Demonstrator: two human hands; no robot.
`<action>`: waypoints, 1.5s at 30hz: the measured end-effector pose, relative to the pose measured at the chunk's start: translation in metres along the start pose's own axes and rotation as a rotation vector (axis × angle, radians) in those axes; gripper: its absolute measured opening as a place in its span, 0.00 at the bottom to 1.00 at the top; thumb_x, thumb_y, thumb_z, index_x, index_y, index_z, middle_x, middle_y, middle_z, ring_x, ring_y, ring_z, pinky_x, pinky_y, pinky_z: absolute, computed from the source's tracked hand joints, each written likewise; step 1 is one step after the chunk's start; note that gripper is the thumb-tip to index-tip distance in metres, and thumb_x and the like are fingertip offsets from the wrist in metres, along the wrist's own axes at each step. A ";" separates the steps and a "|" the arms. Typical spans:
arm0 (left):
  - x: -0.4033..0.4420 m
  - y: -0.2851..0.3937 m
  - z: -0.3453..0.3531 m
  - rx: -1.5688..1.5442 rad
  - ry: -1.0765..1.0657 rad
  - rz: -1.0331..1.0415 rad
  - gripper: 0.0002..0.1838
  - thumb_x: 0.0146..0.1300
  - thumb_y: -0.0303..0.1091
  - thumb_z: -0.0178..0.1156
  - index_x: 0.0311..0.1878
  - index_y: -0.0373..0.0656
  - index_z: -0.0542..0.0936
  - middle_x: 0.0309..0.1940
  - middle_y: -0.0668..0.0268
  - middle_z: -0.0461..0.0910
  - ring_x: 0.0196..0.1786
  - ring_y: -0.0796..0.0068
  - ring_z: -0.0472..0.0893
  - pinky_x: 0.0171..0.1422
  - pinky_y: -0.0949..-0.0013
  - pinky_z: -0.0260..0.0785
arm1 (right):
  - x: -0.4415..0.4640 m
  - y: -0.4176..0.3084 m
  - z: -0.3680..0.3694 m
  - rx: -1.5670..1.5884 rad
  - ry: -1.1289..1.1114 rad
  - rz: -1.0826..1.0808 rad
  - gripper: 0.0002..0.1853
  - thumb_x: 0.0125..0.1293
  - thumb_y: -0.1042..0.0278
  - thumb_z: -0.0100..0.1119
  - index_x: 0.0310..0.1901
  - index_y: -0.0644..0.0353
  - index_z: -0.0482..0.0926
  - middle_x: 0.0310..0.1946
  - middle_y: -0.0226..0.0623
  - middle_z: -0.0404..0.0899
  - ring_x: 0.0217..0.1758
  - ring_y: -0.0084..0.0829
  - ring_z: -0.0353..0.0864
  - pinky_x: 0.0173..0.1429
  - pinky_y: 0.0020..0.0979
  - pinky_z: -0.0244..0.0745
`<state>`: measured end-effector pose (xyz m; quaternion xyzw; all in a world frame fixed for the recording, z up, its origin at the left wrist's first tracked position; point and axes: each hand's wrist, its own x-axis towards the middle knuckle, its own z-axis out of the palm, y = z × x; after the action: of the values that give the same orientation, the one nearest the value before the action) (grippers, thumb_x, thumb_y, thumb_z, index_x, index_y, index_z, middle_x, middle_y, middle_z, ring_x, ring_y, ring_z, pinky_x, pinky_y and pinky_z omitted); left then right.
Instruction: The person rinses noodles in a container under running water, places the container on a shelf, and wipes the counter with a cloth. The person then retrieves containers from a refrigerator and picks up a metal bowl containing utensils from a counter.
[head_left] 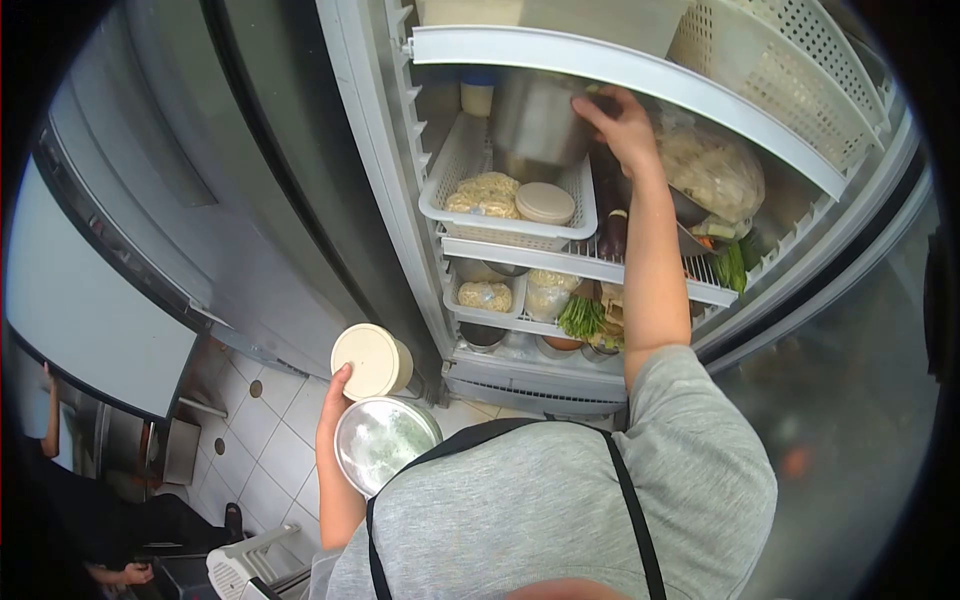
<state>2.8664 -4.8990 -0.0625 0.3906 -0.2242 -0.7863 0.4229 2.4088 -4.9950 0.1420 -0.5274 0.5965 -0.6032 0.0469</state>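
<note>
My right hand (622, 128) reaches into the refrigerator, its fingers closed at the rim or handle of a metal pot (540, 118). The pot is slightly blurred, over the back of a white plastic basket (440, 205) on the shelf. In the basket lie bagged pale noodles (484, 192) and a round lidded tub (545, 203). Low on the left, my left hand (336, 400) grips a cream tub (366, 362), with the thumb on its lid. A clear-lidded container (386, 440) with something green and white inside rests between my left forearm and chest.
A large filled plastic bag (710, 170) and green vegetables (732, 265) sit on the shelf's right. Below are more noodles (485, 296) and greens (582, 317). Perforated baskets (770, 80) stand above. A refrigerator door (290, 180) stands left; another person (130, 525) is at lower left.
</note>
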 end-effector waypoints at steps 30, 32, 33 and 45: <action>0.003 -0.004 -0.044 -0.023 0.033 0.028 0.35 0.52 0.56 0.55 0.59 0.44 0.65 0.50 0.58 0.73 0.48 0.60 0.76 0.48 0.59 0.71 | 0.014 0.087 0.063 -0.668 -0.513 -0.102 0.19 0.44 0.53 0.67 0.33 0.57 0.76 0.35 0.41 0.77 0.43 0.39 0.76 0.44 0.37 0.70; 0.005 -0.005 -0.049 -0.037 0.059 0.063 0.35 0.52 0.56 0.56 0.59 0.44 0.66 0.49 0.58 0.74 0.46 0.61 0.76 0.47 0.59 0.71 | 0.016 0.092 0.064 -0.649 -0.301 -0.223 0.19 0.47 0.53 0.65 0.35 0.57 0.76 0.37 0.41 0.76 0.43 0.40 0.75 0.45 0.37 0.70; 0.004 -0.005 -0.050 -0.035 0.062 0.060 0.35 0.52 0.56 0.56 0.59 0.44 0.66 0.49 0.58 0.74 0.46 0.61 0.76 0.47 0.59 0.71 | 0.012 0.088 0.062 -0.648 -0.303 -0.219 0.19 0.47 0.53 0.65 0.35 0.57 0.76 0.37 0.41 0.76 0.43 0.40 0.75 0.45 0.37 0.70; 0.006 -0.001 -0.049 0.007 0.023 0.027 0.34 0.53 0.57 0.55 0.58 0.45 0.67 0.49 0.60 0.74 0.47 0.61 0.76 0.49 0.58 0.70 | -0.109 -0.039 -0.051 0.177 -0.281 -0.154 0.11 0.54 0.64 0.62 0.32 0.58 0.71 0.51 0.35 0.72 0.50 0.27 0.71 0.52 0.29 0.65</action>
<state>2.9030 -4.9045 -0.0950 0.3981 -0.2273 -0.7753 0.4345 2.4439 -4.8753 0.1223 -0.6442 0.4866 -0.5756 0.1297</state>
